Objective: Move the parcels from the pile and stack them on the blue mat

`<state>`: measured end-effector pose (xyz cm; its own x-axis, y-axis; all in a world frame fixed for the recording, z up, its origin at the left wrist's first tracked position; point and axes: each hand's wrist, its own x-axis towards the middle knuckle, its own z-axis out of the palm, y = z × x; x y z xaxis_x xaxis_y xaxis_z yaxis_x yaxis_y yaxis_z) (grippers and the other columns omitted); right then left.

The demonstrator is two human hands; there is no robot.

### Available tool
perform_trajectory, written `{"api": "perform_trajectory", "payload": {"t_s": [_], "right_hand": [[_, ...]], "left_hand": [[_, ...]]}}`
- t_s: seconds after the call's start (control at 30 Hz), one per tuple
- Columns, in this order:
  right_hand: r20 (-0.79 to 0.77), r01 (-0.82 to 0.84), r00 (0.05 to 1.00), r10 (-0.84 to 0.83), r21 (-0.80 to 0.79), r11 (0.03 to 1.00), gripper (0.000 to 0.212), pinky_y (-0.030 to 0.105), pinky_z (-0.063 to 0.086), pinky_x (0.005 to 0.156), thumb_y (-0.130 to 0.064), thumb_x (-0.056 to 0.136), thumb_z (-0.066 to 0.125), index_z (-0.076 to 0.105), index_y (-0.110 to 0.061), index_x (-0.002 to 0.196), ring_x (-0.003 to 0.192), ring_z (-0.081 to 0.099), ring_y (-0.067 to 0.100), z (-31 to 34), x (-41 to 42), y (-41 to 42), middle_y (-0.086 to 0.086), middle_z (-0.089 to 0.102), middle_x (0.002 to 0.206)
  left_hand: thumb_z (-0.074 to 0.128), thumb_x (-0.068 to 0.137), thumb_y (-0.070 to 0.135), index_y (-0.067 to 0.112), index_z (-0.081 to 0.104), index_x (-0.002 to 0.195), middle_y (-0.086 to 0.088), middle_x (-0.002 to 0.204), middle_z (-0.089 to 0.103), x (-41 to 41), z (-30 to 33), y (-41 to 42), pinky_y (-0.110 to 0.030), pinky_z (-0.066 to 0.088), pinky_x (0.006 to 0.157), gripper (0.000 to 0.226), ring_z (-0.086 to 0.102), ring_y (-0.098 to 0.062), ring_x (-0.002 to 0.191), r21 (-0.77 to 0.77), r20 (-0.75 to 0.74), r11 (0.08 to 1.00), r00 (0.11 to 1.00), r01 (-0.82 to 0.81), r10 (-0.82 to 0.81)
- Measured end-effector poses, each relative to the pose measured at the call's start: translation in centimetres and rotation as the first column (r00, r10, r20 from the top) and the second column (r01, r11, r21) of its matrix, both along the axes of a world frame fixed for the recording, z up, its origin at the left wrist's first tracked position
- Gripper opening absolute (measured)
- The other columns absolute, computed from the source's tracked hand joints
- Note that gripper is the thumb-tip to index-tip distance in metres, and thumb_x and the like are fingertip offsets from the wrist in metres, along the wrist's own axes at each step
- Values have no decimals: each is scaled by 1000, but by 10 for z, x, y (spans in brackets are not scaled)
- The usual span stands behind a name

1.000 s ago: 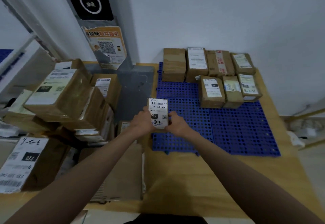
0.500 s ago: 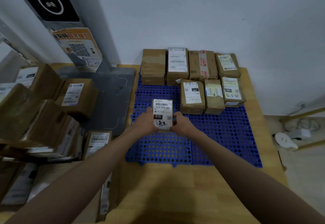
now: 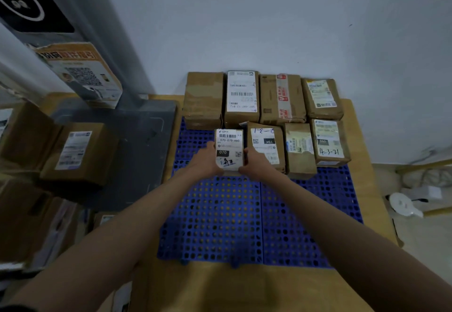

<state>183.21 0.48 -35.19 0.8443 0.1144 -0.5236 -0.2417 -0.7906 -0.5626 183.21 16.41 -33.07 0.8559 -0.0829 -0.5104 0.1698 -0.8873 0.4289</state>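
A small parcel with a white "070" label (image 3: 229, 149) is held between my left hand (image 3: 208, 158) and my right hand (image 3: 254, 164), which grip its two sides. It is over the blue mat (image 3: 220, 218), just left of the front row of brown parcels (image 3: 265, 145) and in front of the back row (image 3: 242, 96). I cannot tell whether it touches the mat. Several parcels stand on the mat in two rows against the wall. The pile of parcels (image 3: 78, 151) lies at the left.
The mat lies on a wooden table (image 3: 220, 289) against a white wall. A grey scanner stand with a QR notice (image 3: 80, 74) rises on a dark base plate (image 3: 137, 140) between pile and mat. A white device with cables (image 3: 403, 205) lies off the table's right edge.
Both hands have carried the labelled parcel from the mat's left front edge farther back, to beside the front row of parcels. My view has swung right, toward the mat.
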Motion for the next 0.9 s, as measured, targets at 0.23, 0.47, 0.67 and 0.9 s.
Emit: {"api": "perform_trajectory", "payload": {"t_s": [0.23,0.47,0.67,0.9], "right_hand": [[10,-26,1000,27,-74,997,43,41,52,87,-15,84,69,50,-3,121,107,56,31,-24,34,0,17,54,122],[18,9,1000,-8,-67,998,53,39,50,84,-10,84,67,40,-1,128,114,52,34,-32,45,5,19,48,129],[15,-37,999,40,-150,988,49,33,41,75,-13,86,65,42,-2,128,109,52,35,-22,42,6,21,36,133],[31,-138,989,146,-171,976,52,36,48,82,-19,85,69,45,-5,129,110,53,32,8,21,1,17,46,129]], "left_hand": [[78,78,19,8,27,141,-13,122,59,33,-20,-4,-38,54,73,83,63,-29,100,-3,-36,1000,999,8,-8],[80,75,13,6,27,139,-14,128,56,50,-38,-4,-37,53,77,83,59,-30,110,-36,-80,999,996,-29,26],[85,70,16,10,22,148,-11,143,47,46,-37,-1,-41,47,98,101,49,-29,127,-94,-42,994,997,60,-65],[83,74,29,12,24,150,-7,149,40,26,-16,13,-35,45,99,97,46,-25,130,83,-83,982,983,172,-165]]}}
